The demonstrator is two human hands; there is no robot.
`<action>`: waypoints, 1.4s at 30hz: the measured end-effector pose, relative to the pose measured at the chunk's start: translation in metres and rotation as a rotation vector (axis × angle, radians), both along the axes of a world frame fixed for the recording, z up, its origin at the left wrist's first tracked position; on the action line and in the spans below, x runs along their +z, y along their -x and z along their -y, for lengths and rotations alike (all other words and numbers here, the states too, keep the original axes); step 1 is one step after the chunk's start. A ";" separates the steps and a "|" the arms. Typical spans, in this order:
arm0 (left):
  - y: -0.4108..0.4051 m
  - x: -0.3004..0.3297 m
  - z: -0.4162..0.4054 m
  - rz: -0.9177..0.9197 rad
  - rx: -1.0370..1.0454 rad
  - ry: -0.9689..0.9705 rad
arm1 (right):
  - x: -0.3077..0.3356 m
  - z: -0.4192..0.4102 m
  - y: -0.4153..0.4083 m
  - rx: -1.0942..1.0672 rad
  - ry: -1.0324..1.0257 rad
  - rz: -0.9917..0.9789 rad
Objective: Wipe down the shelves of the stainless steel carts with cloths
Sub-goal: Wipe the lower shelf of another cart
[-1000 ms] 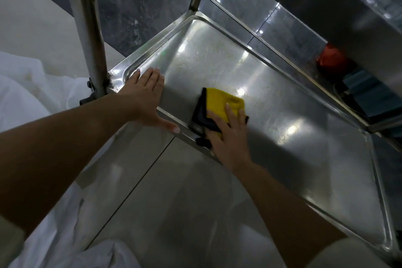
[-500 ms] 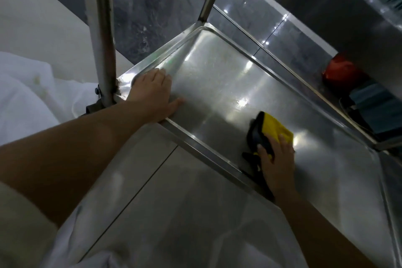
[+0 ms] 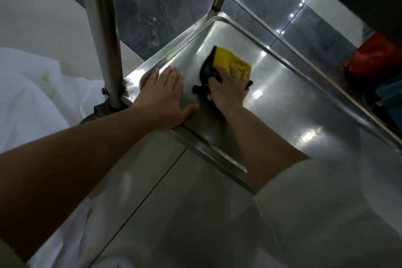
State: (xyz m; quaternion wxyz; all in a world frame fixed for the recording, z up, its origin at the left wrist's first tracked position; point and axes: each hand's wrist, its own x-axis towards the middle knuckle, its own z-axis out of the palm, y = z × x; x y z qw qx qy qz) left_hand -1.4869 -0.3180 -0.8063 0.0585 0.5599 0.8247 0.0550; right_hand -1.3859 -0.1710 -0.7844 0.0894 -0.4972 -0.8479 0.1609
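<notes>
A low cart shelf (image 3: 293,102) is being wiped with a cloth (image 3: 230,62).

The soft, light cloth is pressed flat near the shelf's far corner under the right hand (image 3: 228,89); the left hand (image 3: 167,95) is spread flat beside it.

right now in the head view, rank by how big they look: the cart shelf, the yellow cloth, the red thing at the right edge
1. cart shelf, by far the largest.
2 and 3. yellow cloth and red thing: they look alike, and the red thing is cut off and farther away, so I will not rank them.
</notes>
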 end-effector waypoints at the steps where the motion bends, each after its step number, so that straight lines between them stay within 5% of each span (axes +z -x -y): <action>1: 0.001 0.000 -0.001 0.003 0.000 -0.001 | -0.003 0.001 0.017 0.074 -0.013 -0.004; 7: 0.001 0.003 -0.001 0.014 0.007 0.005 | -0.007 -0.026 0.009 0.275 -0.034 0.005; 18: -0.001 0.007 -0.009 -0.049 -0.025 0.110 | 0.002 -0.073 -0.226 -0.431 -0.056 0.027; 24: -0.025 0.033 -0.029 0.008 -0.017 0.272 | 0.007 -0.035 -0.255 -0.617 -0.010 0.054; 28: -0.050 0.041 -0.044 0.056 0.031 0.363 | 0.004 -0.021 -0.266 -0.241 -0.115 0.296; 36: -0.139 0.050 -0.071 0.034 -0.181 0.326 | 0.022 0.002 -0.371 0.412 0.043 0.142; 38: -0.185 0.043 -0.083 0.025 -0.224 0.358 | 0.021 0.009 -0.417 0.312 0.042 0.104; 42: -0.231 0.025 -0.090 -0.022 -0.200 0.348 | 0.016 0.016 -0.510 -0.233 -0.028 0.015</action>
